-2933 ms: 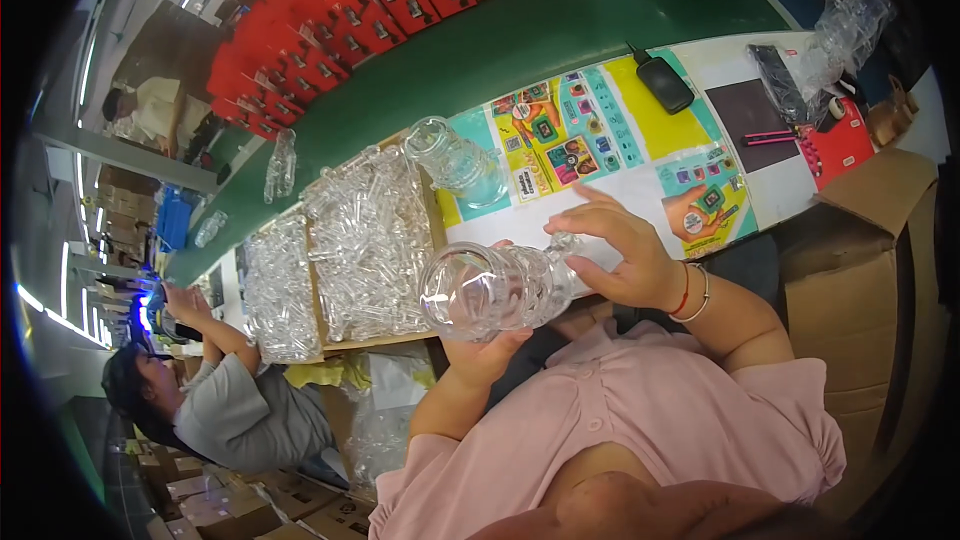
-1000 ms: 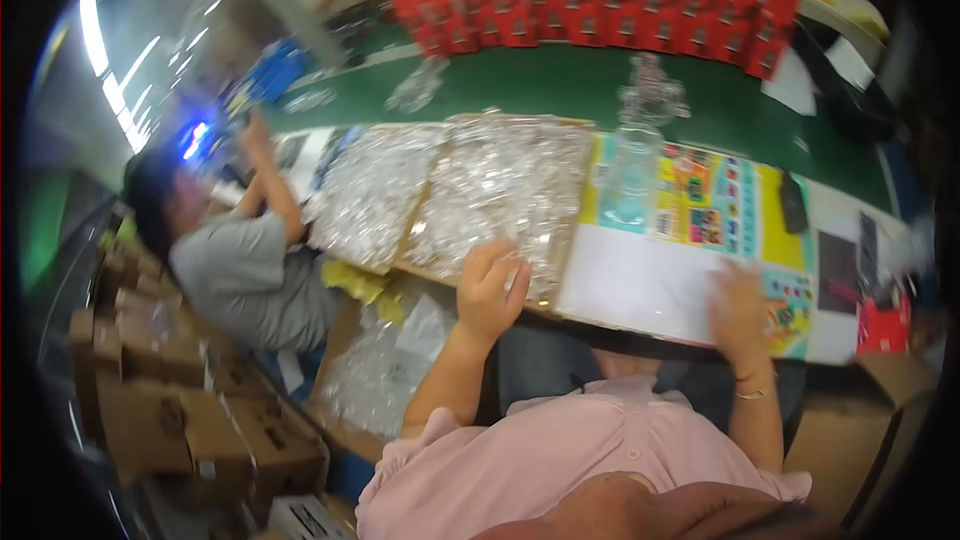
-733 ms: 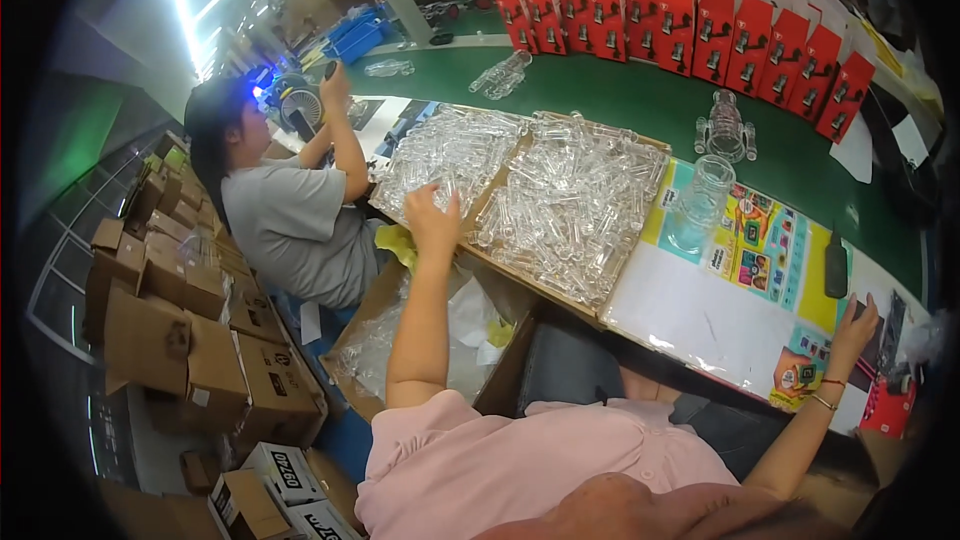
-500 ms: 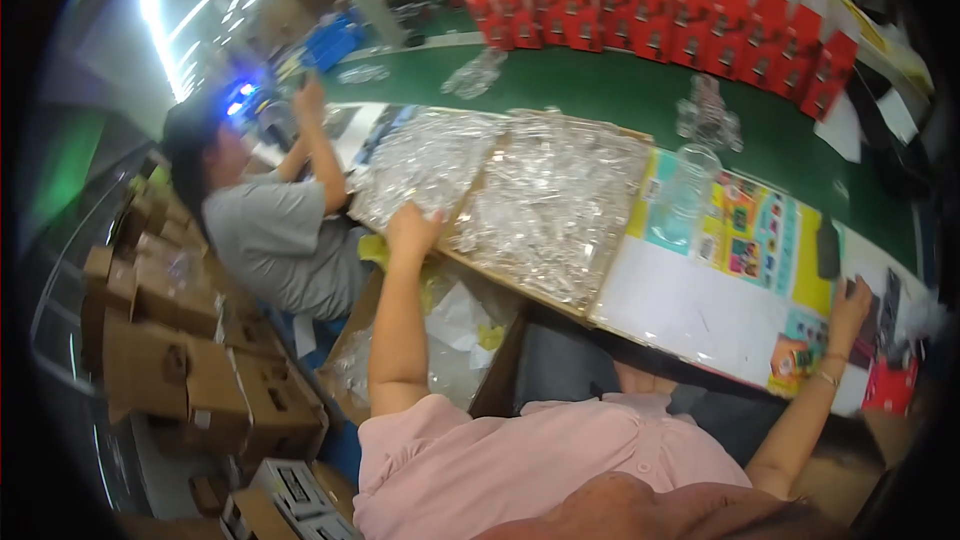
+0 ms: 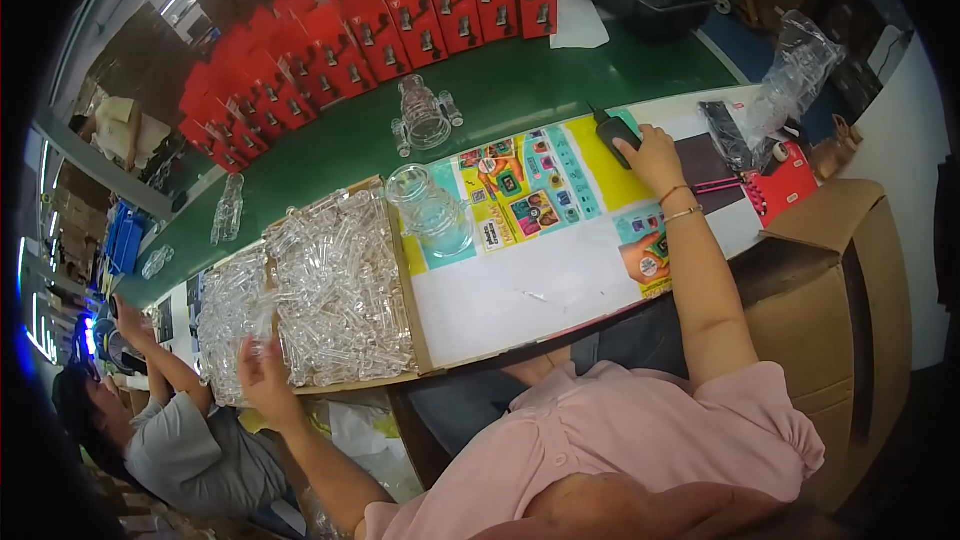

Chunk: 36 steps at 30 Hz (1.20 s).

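Observation:
Over the near side of a shallow cardboard tray (image 5: 425, 358) packed with small clear tubes (image 5: 345, 290), my left hand (image 5: 262, 375) has its fingers pinched together. A clear tube (image 5: 262, 318), blurred, stands up from those fingertips. On the right, my right hand (image 5: 655, 162) is wrapped around a small black bottle (image 5: 616, 136) with a thin pointed nozzle. The bottle lies over a colourful printed sheet (image 5: 535, 190). Between my hands a clear jar-shaped vessel (image 5: 430, 212) rests by the tray's right edge. Another clear vessel with side tubes (image 5: 424, 120) sits beyond it.
Red boxes (image 5: 390, 35) stand in rows along the far side of the green table (image 5: 650, 70). A black bin (image 5: 640, 0) is at the back. Bagged clear parts (image 5: 795, 70) lie far right, above a carton (image 5: 800, 340). A co-worker (image 5: 180, 440) sits at left.
The view has swung toward the right. My right hand has moved onto the black bottle and grips it. My left hand now holds a clear tube above the tray's near side.

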Available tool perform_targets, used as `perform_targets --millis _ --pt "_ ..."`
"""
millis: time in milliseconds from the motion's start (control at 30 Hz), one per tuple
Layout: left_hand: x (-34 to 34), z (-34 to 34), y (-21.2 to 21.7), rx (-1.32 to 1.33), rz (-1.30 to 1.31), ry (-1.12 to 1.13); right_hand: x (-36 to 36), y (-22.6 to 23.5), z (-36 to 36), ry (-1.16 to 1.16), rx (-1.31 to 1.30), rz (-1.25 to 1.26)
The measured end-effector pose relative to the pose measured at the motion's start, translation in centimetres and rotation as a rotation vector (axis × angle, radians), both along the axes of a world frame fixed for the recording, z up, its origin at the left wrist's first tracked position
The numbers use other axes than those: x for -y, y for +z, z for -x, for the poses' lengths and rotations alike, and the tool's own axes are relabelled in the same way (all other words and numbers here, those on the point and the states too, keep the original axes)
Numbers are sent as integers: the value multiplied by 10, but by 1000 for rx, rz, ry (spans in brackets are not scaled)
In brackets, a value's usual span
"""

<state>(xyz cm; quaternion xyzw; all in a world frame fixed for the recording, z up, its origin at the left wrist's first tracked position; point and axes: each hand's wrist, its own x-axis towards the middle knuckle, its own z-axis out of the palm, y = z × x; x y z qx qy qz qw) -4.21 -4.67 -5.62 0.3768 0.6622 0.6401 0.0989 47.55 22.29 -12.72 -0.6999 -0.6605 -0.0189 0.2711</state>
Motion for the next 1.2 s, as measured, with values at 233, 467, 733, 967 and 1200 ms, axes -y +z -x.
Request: perform_targets --millis 233,467,733,967,1200 --pt "-26 -156 -26 372 6 -610 3 8 19 104 -208 111" --pt "-53 -201 -28 665 23 -726 81 59 50 416 -1298 -36" --pt "-57 -221 -27 636 -44 -846 140 80 52 752 -1715 89" --pt "-44 -238 -15 622 -61 -864 134 106 81 610 -2175 -252" --pt "-28 -236 -20 232 -116 -818 169 110 100 788 -1495 -130"
